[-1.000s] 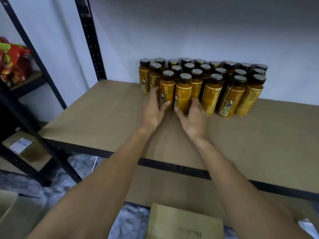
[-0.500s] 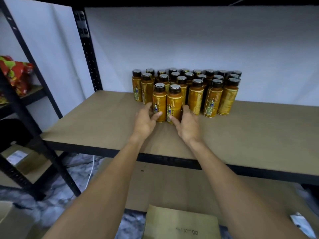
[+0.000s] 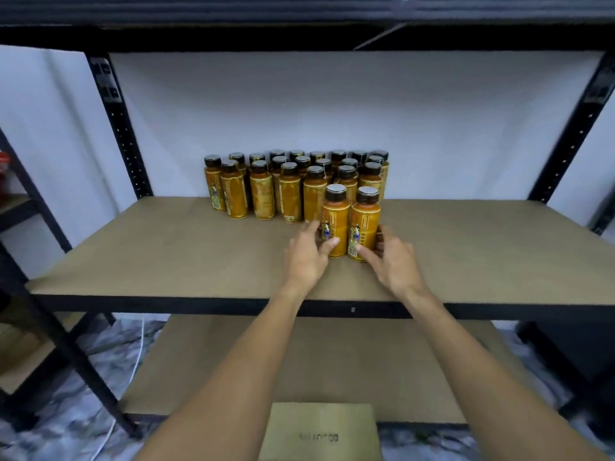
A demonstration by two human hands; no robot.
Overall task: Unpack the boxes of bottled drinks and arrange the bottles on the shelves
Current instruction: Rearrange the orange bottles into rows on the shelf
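Observation:
Several amber drink bottles (image 3: 263, 194) with dark caps stand in rows at the back of the brown shelf board (image 3: 166, 254). Two more of the same stand in front of the group's right end. My left hand (image 3: 307, 257) grips the left front bottle (image 3: 336, 217) near its base, thumb on the front and fingers on its left side. My right hand (image 3: 392, 261) grips the right front bottle (image 3: 366, 217) the same way from the right. Both bottles stand upright on the board, touching each other.
Black uprights (image 3: 119, 128) (image 3: 572, 128) frame the shelf, and a dark shelf edge runs overhead. A lower shelf board (image 3: 349, 361) lies beneath. A cardboard box (image 3: 319, 430) sits at the bottom centre. A white cable (image 3: 133, 361) runs over the floor. Another rack (image 3: 20, 211) stands at the left.
Both hands have carried the two front bottles rightward along the group, from its left-middle to its right end. The view has pulled back and risen.

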